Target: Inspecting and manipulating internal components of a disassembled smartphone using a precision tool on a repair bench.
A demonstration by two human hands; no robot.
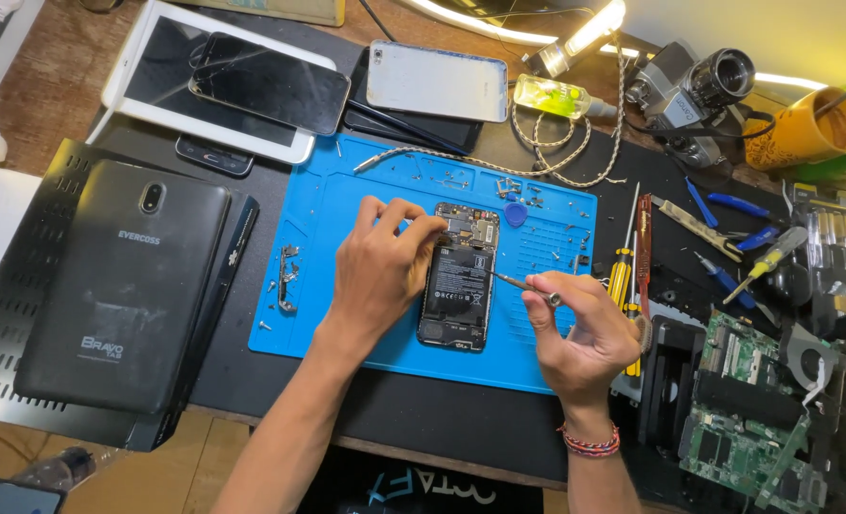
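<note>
Metal tool tip hidden against phone

Likely phone repair workshop: blue repair mat, screwdrivers, circuit boards.

— Bright overall, warm yellow cast. Strongest light from the lamp strip at the top edge, blown out to white there.

— Glare elsewhere?

— Left of the lamp strip, sheen on the silver phone back. Far left of it, another small white hotspot.

— Shadows? Focus?

— Soft, short shadows below the lamp strip. Sharp mid-frame; slight bending toward the corners.
</note>
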